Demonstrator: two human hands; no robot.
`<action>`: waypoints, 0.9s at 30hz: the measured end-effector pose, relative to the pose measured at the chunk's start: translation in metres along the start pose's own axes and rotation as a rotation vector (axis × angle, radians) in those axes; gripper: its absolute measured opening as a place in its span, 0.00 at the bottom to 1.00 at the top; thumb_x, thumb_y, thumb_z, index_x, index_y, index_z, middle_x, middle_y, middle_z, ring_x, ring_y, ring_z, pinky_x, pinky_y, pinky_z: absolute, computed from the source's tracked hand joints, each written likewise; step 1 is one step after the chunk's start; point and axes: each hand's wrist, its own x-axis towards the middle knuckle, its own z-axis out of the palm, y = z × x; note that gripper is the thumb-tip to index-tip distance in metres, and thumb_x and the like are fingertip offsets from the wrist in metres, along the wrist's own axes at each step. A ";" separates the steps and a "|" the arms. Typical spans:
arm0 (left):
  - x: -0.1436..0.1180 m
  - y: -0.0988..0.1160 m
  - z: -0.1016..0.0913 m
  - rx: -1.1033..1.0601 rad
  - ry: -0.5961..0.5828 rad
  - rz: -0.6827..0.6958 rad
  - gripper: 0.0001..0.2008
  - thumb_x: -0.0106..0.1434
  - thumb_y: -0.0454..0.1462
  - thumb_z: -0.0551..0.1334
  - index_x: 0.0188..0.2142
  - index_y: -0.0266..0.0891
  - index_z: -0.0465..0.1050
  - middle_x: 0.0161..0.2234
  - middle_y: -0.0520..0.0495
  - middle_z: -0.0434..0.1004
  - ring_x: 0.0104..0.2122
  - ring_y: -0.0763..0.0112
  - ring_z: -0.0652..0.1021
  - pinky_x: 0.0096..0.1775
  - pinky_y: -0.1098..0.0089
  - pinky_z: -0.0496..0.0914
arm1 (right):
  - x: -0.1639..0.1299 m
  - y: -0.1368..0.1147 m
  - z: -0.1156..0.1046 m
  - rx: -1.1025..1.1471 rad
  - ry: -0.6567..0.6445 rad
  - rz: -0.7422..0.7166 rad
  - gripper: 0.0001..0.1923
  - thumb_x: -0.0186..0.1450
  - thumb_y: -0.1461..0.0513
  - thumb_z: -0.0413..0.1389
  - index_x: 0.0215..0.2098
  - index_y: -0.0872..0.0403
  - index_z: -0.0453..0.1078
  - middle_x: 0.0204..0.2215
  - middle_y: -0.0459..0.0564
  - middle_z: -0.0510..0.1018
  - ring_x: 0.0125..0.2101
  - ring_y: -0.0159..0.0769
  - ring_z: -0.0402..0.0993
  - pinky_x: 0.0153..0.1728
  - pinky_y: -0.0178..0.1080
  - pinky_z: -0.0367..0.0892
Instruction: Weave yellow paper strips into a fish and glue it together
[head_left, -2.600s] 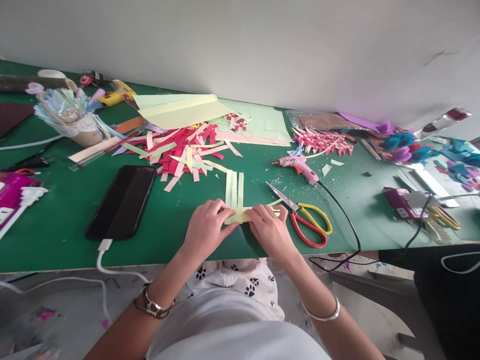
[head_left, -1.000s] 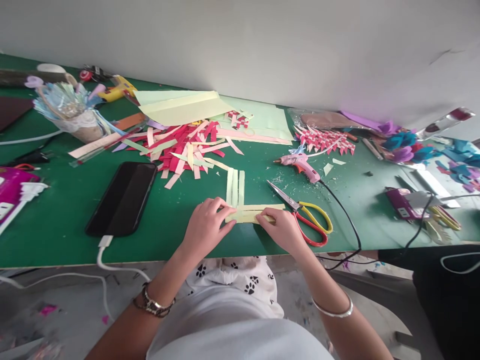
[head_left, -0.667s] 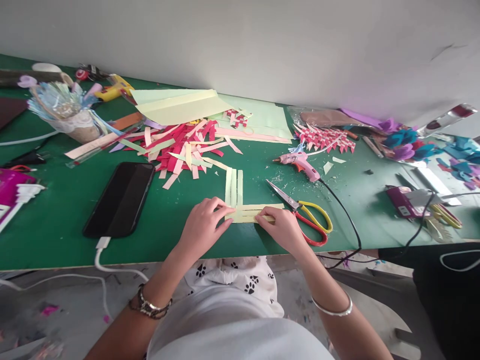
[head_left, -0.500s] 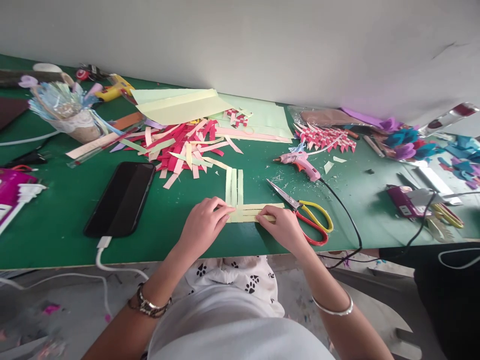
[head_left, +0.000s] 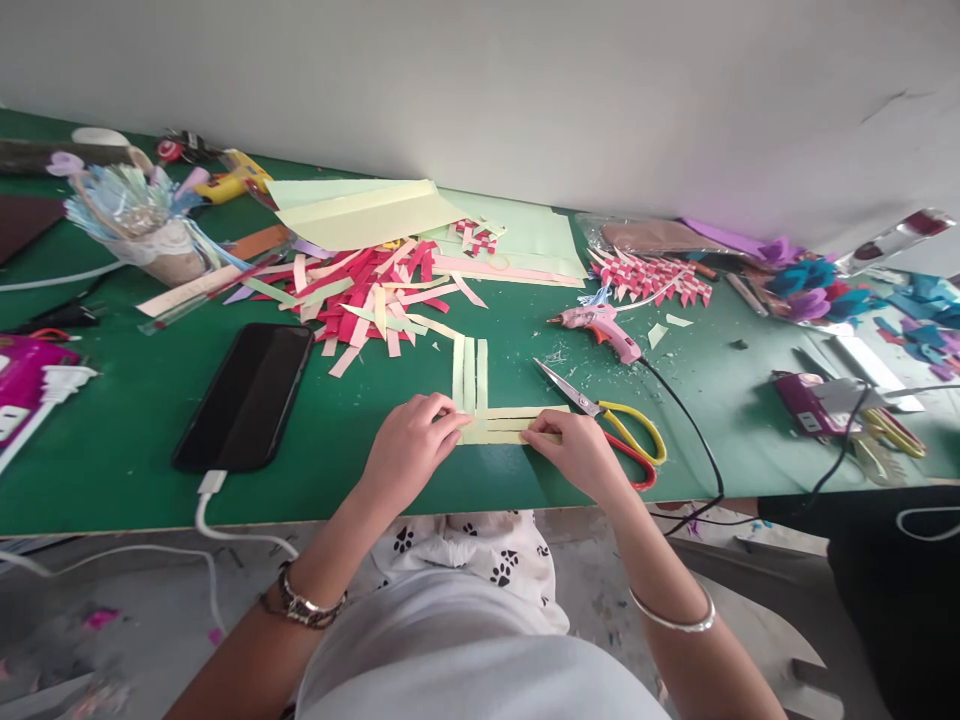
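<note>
Pale green paper strips (head_left: 470,372) run away from me, and pale yellow paper strips (head_left: 510,414) cross their near ends, stretching to the right. My left hand (head_left: 414,440) is closed at the crossing, thumb and fingertips pinching the strips' left corner. My right hand (head_left: 579,450) pinches the nearest yellow strip toward its right end. The fingers hide part of both the crossing and the strip ends. Just beyond my right hand lie scissors (head_left: 600,408) with yellow and red handles, blades spread and pointing up-left. One red handle is partly covered by that hand.
A pink glue gun (head_left: 604,328) with a black cord lies behind the scissors. Loose red, pink and green strips (head_left: 367,295) are heaped at centre-left. A phone (head_left: 246,395) on a white cable is at left. A woven red-and-white paper piece (head_left: 652,275) sits at back right.
My right hand has slid slightly to the right along the yellow strip. My left hand stays at the crossing, and the view has shifted very slightly.
</note>
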 end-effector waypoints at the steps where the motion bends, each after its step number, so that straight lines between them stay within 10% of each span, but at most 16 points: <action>1: 0.001 0.000 -0.001 0.019 0.000 0.022 0.13 0.66 0.33 0.48 0.40 0.40 0.72 0.39 0.44 0.72 0.37 0.65 0.73 0.32 0.67 0.67 | 0.000 0.000 0.000 -0.003 -0.003 0.002 0.12 0.58 0.56 0.53 0.20 0.53 0.64 0.16 0.43 0.67 0.18 0.29 0.58 0.20 0.33 0.50; 27: -0.004 0.001 -0.004 0.148 -0.045 0.245 0.16 0.63 0.27 0.48 0.46 0.38 0.69 0.44 0.46 0.76 0.43 0.68 0.76 0.42 0.66 0.73 | -0.013 0.020 -0.016 -0.141 0.095 0.077 0.11 0.58 0.56 0.50 0.22 0.52 0.65 0.15 0.43 0.67 0.17 0.30 0.59 0.20 0.33 0.51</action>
